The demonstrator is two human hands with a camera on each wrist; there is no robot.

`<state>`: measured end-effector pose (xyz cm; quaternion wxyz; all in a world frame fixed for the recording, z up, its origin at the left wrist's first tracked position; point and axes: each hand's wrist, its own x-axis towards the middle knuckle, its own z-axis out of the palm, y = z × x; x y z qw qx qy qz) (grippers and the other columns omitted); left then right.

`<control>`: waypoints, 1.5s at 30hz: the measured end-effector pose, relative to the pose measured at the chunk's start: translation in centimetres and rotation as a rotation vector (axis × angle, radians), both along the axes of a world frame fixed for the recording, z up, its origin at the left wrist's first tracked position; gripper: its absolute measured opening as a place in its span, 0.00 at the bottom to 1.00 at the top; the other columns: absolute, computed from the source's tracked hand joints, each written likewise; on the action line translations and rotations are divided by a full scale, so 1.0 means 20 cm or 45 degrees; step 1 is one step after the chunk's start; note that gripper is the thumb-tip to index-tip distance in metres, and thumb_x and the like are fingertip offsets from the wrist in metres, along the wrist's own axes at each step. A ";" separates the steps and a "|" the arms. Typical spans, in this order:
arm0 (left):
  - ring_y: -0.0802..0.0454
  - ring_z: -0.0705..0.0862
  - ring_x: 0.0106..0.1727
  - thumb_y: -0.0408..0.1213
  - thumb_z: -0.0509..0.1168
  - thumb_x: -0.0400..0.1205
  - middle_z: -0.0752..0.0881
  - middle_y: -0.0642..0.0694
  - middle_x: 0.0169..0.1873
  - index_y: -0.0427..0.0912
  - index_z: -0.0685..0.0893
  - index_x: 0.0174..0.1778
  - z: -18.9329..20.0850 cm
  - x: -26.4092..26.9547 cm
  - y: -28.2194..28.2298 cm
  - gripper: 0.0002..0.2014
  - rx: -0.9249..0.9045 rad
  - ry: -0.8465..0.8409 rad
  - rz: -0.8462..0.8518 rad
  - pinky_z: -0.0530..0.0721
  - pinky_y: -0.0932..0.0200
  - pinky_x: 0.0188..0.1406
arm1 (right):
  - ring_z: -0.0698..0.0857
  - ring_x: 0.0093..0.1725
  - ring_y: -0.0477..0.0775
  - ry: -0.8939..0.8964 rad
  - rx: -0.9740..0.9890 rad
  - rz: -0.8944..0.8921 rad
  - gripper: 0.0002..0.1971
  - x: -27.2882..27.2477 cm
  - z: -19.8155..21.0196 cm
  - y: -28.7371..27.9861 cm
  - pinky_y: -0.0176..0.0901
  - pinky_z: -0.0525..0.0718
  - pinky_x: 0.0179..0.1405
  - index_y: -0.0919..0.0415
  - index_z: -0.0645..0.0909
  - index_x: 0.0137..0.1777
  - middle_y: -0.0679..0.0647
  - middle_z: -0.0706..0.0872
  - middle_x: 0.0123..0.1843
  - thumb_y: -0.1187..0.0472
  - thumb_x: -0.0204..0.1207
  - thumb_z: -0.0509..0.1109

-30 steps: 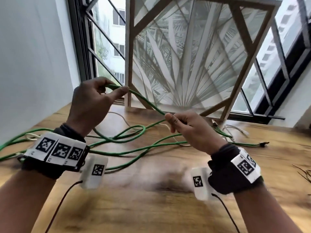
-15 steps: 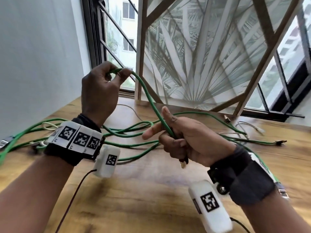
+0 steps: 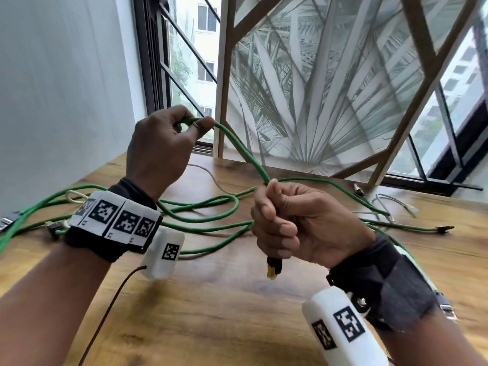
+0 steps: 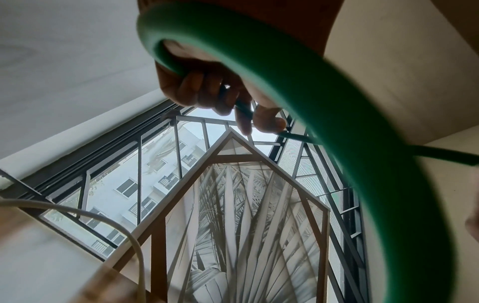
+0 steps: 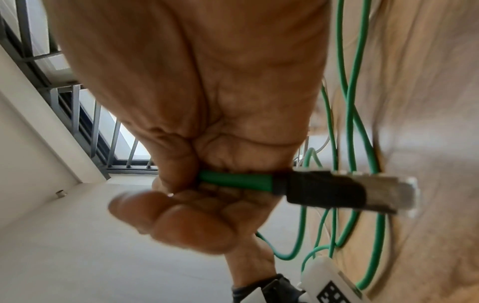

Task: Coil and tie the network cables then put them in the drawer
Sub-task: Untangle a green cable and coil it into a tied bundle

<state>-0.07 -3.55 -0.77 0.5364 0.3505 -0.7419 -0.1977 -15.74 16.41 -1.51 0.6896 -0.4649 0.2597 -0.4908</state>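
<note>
Green round-jacketed network cable, smooth and matte, arching in mid-air between both hands above a wooden table with a brown, streaked grain. The left hand, raised at the higher end of the arch, pinches the cable between thumb and curled fingers; the left wrist view shows the same pinch with a thick, blurred green loop passing close to the lens. The right hand, lower and nearer the table, is closed in a fist around the cable's end portion, from which a black-booted plug with a clear tip hangs downward below the little finger; in the right wrist view the plug projects sideways from the curled fingers. The remaining length lies in loose, overlapping curves on the table behind the hands, running left and right. Thin pale cables lie among these curves. A wood-framed panel printed with palm fronds stands against the window.
</note>
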 end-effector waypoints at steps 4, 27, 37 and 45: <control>0.41 0.79 0.39 0.68 0.68 0.80 0.82 0.47 0.31 0.47 0.86 0.44 0.00 0.01 0.00 0.25 0.005 0.009 0.023 0.80 0.44 0.41 | 0.71 0.22 0.44 0.087 0.043 -0.030 0.18 0.02 -0.03 -0.01 0.35 0.71 0.24 0.66 0.78 0.44 0.52 0.76 0.26 0.61 0.91 0.51; 0.45 0.89 0.45 0.70 0.66 0.82 0.92 0.49 0.40 0.58 0.93 0.44 -0.07 -0.06 0.06 0.21 0.084 -0.509 -0.489 0.85 0.48 0.50 | 0.58 0.30 0.47 -0.498 -0.225 -0.461 0.21 -0.16 0.11 0.02 0.42 0.58 0.32 0.54 0.71 0.42 0.46 0.58 0.31 0.52 0.95 0.43; 0.58 0.86 0.37 0.63 0.64 0.87 0.89 0.56 0.37 0.59 0.95 0.52 -0.09 -0.15 0.39 0.18 -0.168 -0.824 -0.977 0.82 0.58 0.36 | 0.70 0.33 0.48 -0.910 -0.396 -0.750 0.16 -0.27 0.10 -0.01 0.38 0.73 0.37 0.57 0.79 0.43 0.50 0.73 0.34 0.73 0.84 0.54; 0.55 0.83 0.35 0.66 0.55 0.88 0.87 0.52 0.35 0.49 0.93 0.49 -0.10 -0.14 0.39 0.29 -0.438 -0.848 -0.840 0.80 0.51 0.35 | 0.75 0.32 0.49 -0.453 -0.502 -1.074 0.09 -0.24 0.04 -0.08 0.39 0.74 0.37 0.60 0.75 0.43 0.53 0.78 0.33 0.74 0.75 0.58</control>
